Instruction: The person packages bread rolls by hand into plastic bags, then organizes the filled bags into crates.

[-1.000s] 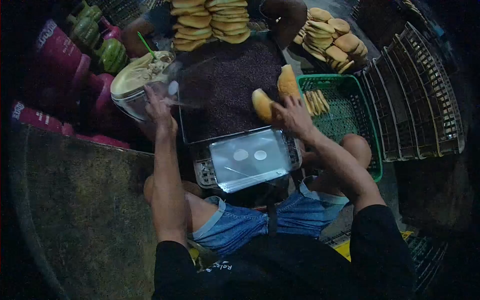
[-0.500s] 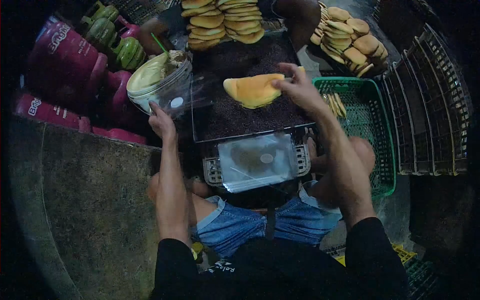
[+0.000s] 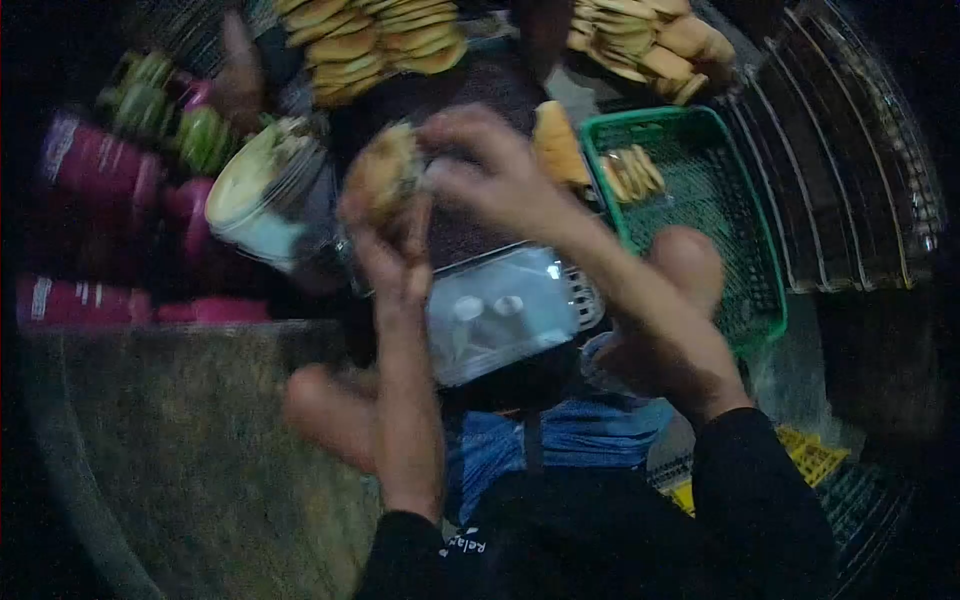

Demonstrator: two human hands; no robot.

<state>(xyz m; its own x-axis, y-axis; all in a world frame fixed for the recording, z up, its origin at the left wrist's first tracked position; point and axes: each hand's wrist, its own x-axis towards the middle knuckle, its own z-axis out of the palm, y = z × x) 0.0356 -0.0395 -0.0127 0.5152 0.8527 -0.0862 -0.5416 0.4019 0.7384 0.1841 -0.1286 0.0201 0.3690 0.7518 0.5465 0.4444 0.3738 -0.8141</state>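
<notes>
My left hand (image 3: pixel 385 245) is raised over the near left part of a tray of dark granules (image 3: pixel 480 205), its fingers wrapped round a browned bread bun (image 3: pixel 378 175). My right hand (image 3: pixel 485 165) is at the bun's right edge, fingers curled in a pinch; motion blur hides what lies between them. Another golden bun (image 3: pixel 560 145) rests at the tray's right side. To the left of my hands a tilted bucket (image 3: pixel 270 235) holds pale yellow cream (image 3: pixel 245 185). Closer to me, a clear plastic-covered box (image 3: pixel 505 320) sits below the tray.
Stacked buns (image 3: pixel 375 45) stand at the far side, with a second pile (image 3: pixel 650 45) farther right. A green crate (image 3: pixel 755 215) holds several flat buns (image 3: pixel 635 172). Pink gas cylinders (image 3: pixel 100 160) are on the left, wire racks (image 3: pixel 850 160) on the right. Another person's arm (image 3: pixel 240 65) shows at upper left.
My left hand has left the bucket and now holds a bun over the tray. My right hand has moved left to that bun. A golden bun now lies at the tray's right side.
</notes>
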